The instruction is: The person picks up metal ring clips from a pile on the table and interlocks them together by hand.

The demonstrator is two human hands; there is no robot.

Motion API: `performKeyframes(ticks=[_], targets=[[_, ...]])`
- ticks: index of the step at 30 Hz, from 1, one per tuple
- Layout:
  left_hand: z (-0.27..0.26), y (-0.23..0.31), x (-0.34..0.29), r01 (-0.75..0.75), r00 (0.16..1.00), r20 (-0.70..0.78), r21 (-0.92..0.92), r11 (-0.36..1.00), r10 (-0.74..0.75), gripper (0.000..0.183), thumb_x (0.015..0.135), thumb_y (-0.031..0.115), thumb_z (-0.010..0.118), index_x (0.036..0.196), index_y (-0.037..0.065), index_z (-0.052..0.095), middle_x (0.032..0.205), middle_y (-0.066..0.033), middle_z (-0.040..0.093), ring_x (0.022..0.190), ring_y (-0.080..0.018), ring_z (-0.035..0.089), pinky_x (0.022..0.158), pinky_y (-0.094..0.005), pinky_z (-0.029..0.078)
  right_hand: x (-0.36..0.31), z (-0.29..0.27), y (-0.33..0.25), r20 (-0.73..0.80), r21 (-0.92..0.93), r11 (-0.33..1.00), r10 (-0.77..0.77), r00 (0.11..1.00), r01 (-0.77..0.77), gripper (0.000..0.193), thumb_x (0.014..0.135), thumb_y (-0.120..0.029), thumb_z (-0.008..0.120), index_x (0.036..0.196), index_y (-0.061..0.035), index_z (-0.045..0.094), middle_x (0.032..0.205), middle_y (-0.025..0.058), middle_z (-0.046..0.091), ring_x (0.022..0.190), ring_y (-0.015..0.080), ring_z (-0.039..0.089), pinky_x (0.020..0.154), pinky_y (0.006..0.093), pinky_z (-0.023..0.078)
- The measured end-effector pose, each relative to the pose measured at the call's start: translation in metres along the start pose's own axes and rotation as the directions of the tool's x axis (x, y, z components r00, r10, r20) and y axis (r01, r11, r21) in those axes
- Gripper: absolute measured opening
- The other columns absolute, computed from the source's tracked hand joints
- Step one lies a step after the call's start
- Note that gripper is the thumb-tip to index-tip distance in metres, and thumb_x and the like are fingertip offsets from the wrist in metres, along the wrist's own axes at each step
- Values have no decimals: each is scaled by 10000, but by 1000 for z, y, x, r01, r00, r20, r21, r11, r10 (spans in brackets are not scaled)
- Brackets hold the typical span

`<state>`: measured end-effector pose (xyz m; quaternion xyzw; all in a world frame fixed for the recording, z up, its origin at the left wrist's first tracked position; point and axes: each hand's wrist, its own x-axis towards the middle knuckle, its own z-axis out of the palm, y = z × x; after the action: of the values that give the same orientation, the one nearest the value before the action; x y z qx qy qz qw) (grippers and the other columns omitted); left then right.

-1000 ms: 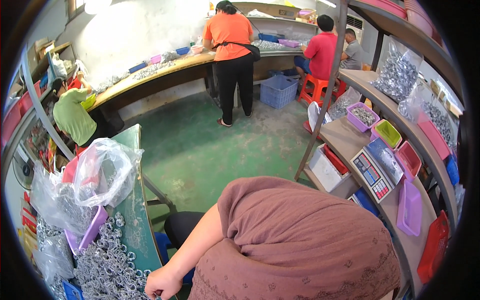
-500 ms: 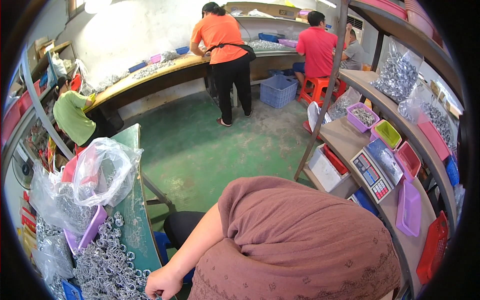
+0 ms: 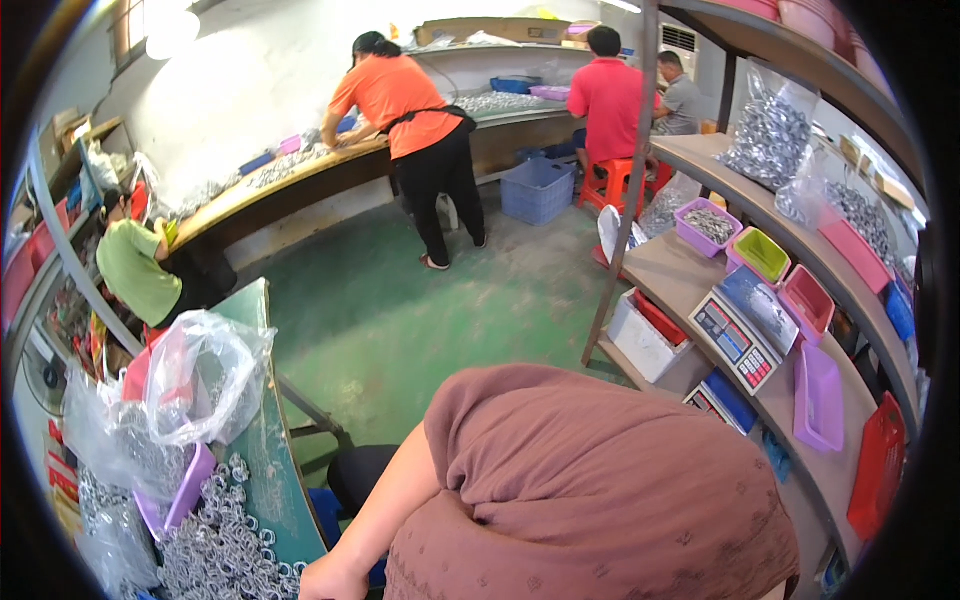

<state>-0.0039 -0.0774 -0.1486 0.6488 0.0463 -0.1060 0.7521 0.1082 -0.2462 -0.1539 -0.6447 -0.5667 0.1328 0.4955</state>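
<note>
My right forearm (image 3: 385, 500) comes out of a brown sleeve and reaches down to the lower left. At the lower edge is my right hand (image 3: 335, 579), its fingers curled and partly cut off, so whatever they hold cannot be made out. Right beside it lies a heap of small silver ring-shaped metal pieces (image 3: 215, 535) on a green worktable (image 3: 262, 430). A tilted purple tray (image 3: 186, 490) stands against the heap. Clear plastic bags (image 3: 205, 385) bulge behind the tray, some with metal pieces inside. My left hand is out of view.
To the right, a shelf rack (image 3: 655, 262) carries a digital scale (image 3: 735, 345), a purple tray (image 3: 820, 400) and bagged metal pieces (image 3: 768, 135). Co-workers in orange (image 3: 400, 105), red (image 3: 612, 105), green (image 3: 140, 265) and grey are at benches beyond. A blue crate (image 3: 538, 190) stands on the floor.
My right hand has dropped slightly toward the lower edge. The whole view has shifted a little. The co-worker in orange now leans further left over the bench.
</note>
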Motion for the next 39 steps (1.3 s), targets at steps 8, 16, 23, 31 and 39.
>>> performKeyframes(ticks=[8, 16, 23, 31, 39], targets=[[-9, -12, 4, -17, 999, 36, 9, 1000, 17, 125, 851, 135, 510, 930, 39, 525, 764, -8, 541, 641, -70, 466, 564, -203, 384, 0, 1, 3, 17, -24, 1000, -13, 1000, 13, 253, 732, -247, 642, 866, -35, 607, 763, 116, 611, 691, 211, 587, 621, 320, 469], [-1, -3, 0, -17, 999, 30, -3, 1000, 17, 164, 855, 120, 491, 982, 20, 517, 816, -32, 542, 698, -100, 489, 614, -230, 412, 2, -4, -3, 58, -29, 998, 49, 997, -47, 303, 710, -270, 661, 891, -35, 600, 785, 113, 615, 709, 209, 588, 638, 319, 472], [2, 7, -2, -164, 986, 43, 354, 921, 159, 233, 856, 154, 490, 1032, 3, 501, 886, -66, 526, 719, -127, 478, 633, -246, 418, 4, -2, 0, 33, -3, 998, 62, 998, -61, 282, 712, -232, 662, 912, -43, 601, 824, 113, 616, 741, 207, 587, 652, 317, 471], [0, 4, -8, -360, 909, 131, 726, 586, 396, 363, 832, 107, 510, 1193, 131, 472, 1029, -148, 537, 839, -275, 533, 723, -370, 440, 7, 0, -2, -59, -2, 1000, 24, 998, -24, 241, 713, -259, 625, 787, -36, 573, 688, 99, 576, 635, 229, 564, 550, 332, 437], [8, 1, 10, -59, 984, -180, -349, 935, -5, 165, 868, 173, 482, 887, 16, 532, 697, -52, 520, 550, -125, 480, 449, -218, 356, 13, -12, 0, 73, 311, 896, 309, 948, -316, 212, 800, -65, 567, 1001, -10, 533, 843, 53, 589, 781, 99, 553, 681, 254, 464]])
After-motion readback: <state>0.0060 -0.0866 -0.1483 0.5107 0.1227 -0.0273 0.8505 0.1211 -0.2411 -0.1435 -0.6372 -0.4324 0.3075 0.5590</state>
